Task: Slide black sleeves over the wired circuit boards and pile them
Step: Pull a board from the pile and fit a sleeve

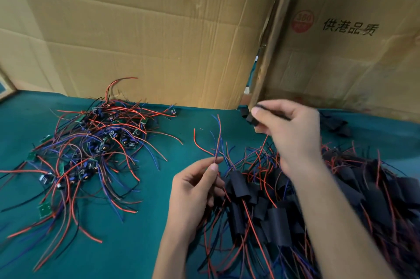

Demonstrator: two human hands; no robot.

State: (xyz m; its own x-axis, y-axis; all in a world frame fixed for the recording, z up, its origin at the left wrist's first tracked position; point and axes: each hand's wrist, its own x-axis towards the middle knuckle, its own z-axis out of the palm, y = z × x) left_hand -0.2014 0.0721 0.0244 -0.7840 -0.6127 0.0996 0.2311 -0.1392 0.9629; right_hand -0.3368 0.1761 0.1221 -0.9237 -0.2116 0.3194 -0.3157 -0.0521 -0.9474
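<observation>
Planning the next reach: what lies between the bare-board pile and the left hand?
Head view: mostly bare green mat, crossed only by loose wire ends trailing from the bare-board pile towards the left hand.

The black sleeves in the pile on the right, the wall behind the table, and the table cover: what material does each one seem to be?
Black sleeves: likely thin flexible plastic tubing, matte; they lie flattened and creased. Wall: corrugated cardboard, brown, with fold lines and a frayed edge. Table cover: probably a green fabric or felt-like mat, dull and without glare; the blur leaves this open.
</observation>
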